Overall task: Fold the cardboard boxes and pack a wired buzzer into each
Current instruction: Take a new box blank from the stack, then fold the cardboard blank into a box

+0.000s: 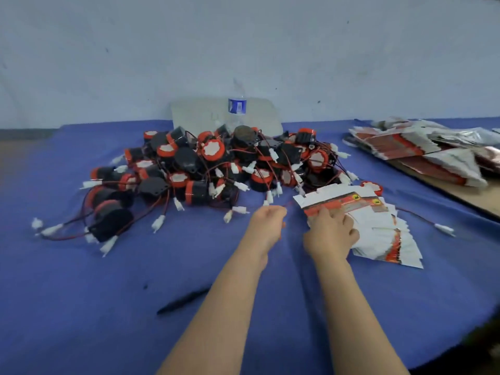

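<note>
Right hand (330, 231) rests on flat box stack (378, 234); left hand (266, 224) curled by buzzer pile (216, 163); both grips unclear, blurred; blanks look light, slippery; peel one by its edge.

A pale grey wall (243, 44) fills the upper half, scuffed and dotted with small dark specks. Below it runs the counter (81, 293), covered by a creased blue cloth whose far edge meets the wall. At the far left a grey strip (24, 133) shows beyond the cloth. A pale panel (200, 115) with rounded corners leans against the wall at the back, and a clear water bottle (237, 105) with a blue label stands in front of it. A brown board (460, 197) lies along the right side. A black pen (184, 301) rests on the cloth. The light is soft and even.
</note>
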A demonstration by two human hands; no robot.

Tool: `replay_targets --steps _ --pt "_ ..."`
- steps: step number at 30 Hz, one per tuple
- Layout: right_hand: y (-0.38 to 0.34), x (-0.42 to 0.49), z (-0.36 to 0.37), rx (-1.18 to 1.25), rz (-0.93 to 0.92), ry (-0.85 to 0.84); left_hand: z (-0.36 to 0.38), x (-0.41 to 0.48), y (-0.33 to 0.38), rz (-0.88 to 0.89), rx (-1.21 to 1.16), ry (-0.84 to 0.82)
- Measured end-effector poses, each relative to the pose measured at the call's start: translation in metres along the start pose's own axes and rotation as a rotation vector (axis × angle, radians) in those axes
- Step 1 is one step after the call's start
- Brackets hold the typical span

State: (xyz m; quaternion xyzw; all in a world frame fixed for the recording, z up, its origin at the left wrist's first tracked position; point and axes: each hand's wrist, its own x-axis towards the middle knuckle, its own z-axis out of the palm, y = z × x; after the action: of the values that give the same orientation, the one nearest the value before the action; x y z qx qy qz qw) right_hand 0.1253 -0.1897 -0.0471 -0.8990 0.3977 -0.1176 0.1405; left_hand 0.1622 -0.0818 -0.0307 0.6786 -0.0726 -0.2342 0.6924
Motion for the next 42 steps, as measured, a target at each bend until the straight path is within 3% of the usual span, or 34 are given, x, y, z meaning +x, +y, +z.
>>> replay_targets --steps 5,10,16,19,22,26,32,37,42 --pt "0.009 -0.001 -0.005 0.046 -0.03 0.082 0.043 0.009 -0.007 -0.047 -0.042 -0.055" --pt "0.019 -0.011 -0.019 0.288 -0.109 0.148 0.057 0.007 -0.012 -0.029 -0.111 -0.063" --pt "0.002 -0.038 -0.025 0.357 -0.399 0.116 0.021 0.0 -0.001 0.251 -0.134 0.133" --pt "-0.008 -0.036 -0.031 0.585 -0.411 0.206 -0.022 -0.009 0.0 0.309 -0.119 0.288" --pt "-0.037 -0.036 -0.028 0.832 -0.426 0.006 -0.065 -0.021 -0.001 0.398 -0.101 0.445" --pt "-0.088 -0.054 -0.004 0.962 -0.601 -0.146 -0.108 -0.03 -0.006 0.508 -0.058 0.589" --pt "-0.12 -0.066 0.031 1.038 -0.734 -0.255 -0.137 -0.032 -0.014 0.568 -0.06 0.569" --pt "-0.121 -0.072 0.048 0.929 -0.86 -0.365 -0.126 -0.021 -0.024 0.62 0.028 0.464" --pt "-0.117 -0.071 0.046 1.069 -0.764 -0.421 -0.135 -0.023 -0.025 0.635 0.004 0.498"
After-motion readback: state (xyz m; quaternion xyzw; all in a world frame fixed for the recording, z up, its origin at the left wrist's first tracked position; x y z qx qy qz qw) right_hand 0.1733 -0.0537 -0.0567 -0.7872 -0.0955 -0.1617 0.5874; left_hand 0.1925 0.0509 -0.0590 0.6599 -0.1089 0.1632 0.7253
